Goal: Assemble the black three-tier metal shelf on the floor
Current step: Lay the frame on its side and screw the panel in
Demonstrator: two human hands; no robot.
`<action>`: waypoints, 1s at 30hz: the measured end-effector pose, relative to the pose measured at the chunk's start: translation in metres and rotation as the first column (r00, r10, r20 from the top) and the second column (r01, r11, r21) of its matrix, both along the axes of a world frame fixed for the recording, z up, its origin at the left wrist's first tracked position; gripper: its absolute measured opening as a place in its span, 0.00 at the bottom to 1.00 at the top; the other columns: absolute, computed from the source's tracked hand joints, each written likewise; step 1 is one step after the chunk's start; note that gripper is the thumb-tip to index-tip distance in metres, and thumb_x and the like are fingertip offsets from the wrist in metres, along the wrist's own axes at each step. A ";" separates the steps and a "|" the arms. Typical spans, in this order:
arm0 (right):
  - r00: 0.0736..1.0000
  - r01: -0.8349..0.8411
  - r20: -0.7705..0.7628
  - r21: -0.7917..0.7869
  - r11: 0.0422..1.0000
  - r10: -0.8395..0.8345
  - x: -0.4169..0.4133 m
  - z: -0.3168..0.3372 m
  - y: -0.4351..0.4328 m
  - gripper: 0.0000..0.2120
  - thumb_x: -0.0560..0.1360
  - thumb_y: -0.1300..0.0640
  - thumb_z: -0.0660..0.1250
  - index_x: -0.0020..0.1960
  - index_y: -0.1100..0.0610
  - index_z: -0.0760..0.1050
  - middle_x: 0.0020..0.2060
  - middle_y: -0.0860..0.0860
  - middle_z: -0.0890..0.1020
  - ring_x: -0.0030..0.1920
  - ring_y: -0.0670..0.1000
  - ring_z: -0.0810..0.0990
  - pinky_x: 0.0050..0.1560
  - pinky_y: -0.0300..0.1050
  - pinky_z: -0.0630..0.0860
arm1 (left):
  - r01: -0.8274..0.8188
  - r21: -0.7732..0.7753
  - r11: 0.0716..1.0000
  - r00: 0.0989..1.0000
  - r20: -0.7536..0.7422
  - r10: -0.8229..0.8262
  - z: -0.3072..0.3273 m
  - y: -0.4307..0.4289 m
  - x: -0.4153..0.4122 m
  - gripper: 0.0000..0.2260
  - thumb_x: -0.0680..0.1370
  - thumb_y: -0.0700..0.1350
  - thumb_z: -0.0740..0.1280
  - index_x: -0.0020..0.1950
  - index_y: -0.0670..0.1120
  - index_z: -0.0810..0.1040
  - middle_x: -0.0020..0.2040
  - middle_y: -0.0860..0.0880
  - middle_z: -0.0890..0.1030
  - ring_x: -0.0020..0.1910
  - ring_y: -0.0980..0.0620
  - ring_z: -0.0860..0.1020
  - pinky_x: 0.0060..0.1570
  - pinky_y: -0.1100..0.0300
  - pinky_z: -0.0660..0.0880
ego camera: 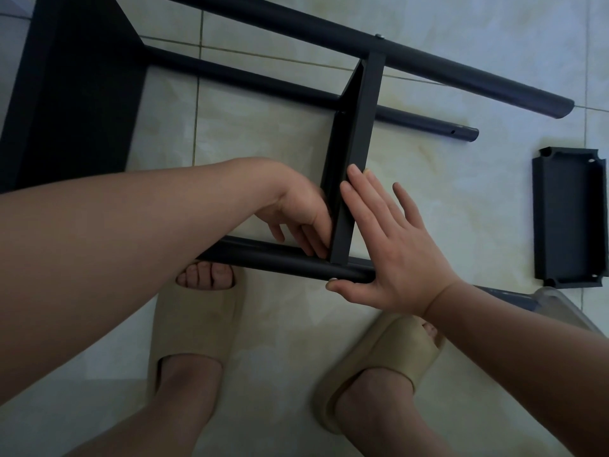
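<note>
1. A view straight down at a pale tiled floor (pixel 445 192), where the black metal shelf (pixel 263 82) lies on its side, partly built (the wide lens bends the edges).
2. Done so far, by my judgement: one tier (pixel 75 94) sits at the left edge of view, joined to the poles. A middle tier (pixel 354 150) spans from the far pole (pixel 461 72) to the near pole (pixel 270 257). A screw head (pixel 380 36) shows where the middle tier meets the far pole.
3. The left hand (pixel 296 212) reaches in on the left side of the middle tier. Its fingers curl down into the corner where tier meets near pole; whether they pinch a small part cannot be told.
4. The right hand (pixel 395 245) is spread flat, its straight fingers pressed against the right side of the middle tier. Its thumb lies under the near pole, just beside a second screw head (pixel 333 279).
5. Left to do: the third tier (pixel 570 219) lies loose on the floor to the right, well apart from the frame. The pole ends on that side are bare, and one shows an empty hole (pixel 453 131). The joint in hand probably needs fixing first.
6. Two feet in beige slippers (pixel 194 328) stand just beside the near pole.
7. No brand, label or writing can be read anywhere.
</note>
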State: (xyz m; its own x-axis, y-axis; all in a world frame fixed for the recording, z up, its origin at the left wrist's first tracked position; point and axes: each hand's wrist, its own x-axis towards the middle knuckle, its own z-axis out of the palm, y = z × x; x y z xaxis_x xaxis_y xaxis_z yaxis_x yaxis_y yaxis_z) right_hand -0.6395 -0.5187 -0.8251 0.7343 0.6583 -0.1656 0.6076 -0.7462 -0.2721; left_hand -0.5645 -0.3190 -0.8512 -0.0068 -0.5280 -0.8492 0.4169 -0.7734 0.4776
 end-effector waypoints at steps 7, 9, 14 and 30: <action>1.000 -0.001 -0.008 0.001 1.000 0.001 0.000 0.001 0.000 0.52 0.72 0.27 0.61 0.82 0.61 0.50 0.82 0.56 0.50 0.82 0.55 0.48 0.78 0.67 0.53 | 0.012 0.015 1.000 1.000 0.008 -0.012 0.001 -0.002 0.001 0.09 0.77 0.47 0.71 0.57 0.52 0.82 0.49 0.55 0.87 0.58 0.55 0.81 0.72 0.41 0.64; 1.000 -0.002 -0.007 0.000 1.000 0.002 0.000 0.001 0.000 0.52 0.73 0.27 0.61 0.82 0.61 0.50 0.82 0.56 0.50 0.82 0.55 0.47 0.78 0.67 0.53 | 0.020 0.024 1.000 1.000 0.009 -0.020 0.001 -0.002 0.002 0.09 0.77 0.47 0.71 0.57 0.52 0.82 0.49 0.55 0.87 0.58 0.55 0.81 0.72 0.41 0.64; 1.000 -0.003 -0.006 -0.001 1.000 0.003 0.000 0.001 0.000 0.52 0.72 0.27 0.61 0.82 0.61 0.51 0.82 0.56 0.50 0.82 0.56 0.48 0.78 0.67 0.53 | 0.001 0.013 1.000 1.000 0.008 -0.001 0.001 -0.002 0.002 0.08 0.77 0.46 0.71 0.56 0.51 0.82 0.49 0.54 0.87 0.58 0.55 0.81 0.72 0.41 0.64; 1.000 -0.011 -0.008 0.001 1.000 0.011 0.000 0.000 0.000 0.52 0.73 0.27 0.60 0.82 0.61 0.50 0.82 0.56 0.50 0.82 0.56 0.48 0.78 0.68 0.52 | -0.083 -0.019 0.996 0.996 -0.032 0.082 -0.003 -0.002 -0.001 0.09 0.77 0.39 0.70 0.56 0.47 0.82 0.54 0.49 0.86 0.58 0.53 0.82 0.70 0.44 0.69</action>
State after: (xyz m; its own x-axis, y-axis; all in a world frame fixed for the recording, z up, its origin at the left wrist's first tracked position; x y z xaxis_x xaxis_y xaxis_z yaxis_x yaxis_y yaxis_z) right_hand -0.6391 -0.5191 -0.8256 0.7253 0.6668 -0.1711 0.6138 -0.7390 -0.2779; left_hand -0.5651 -0.3211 -0.8544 0.0113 -0.5450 -0.8383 0.4936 -0.7261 0.4787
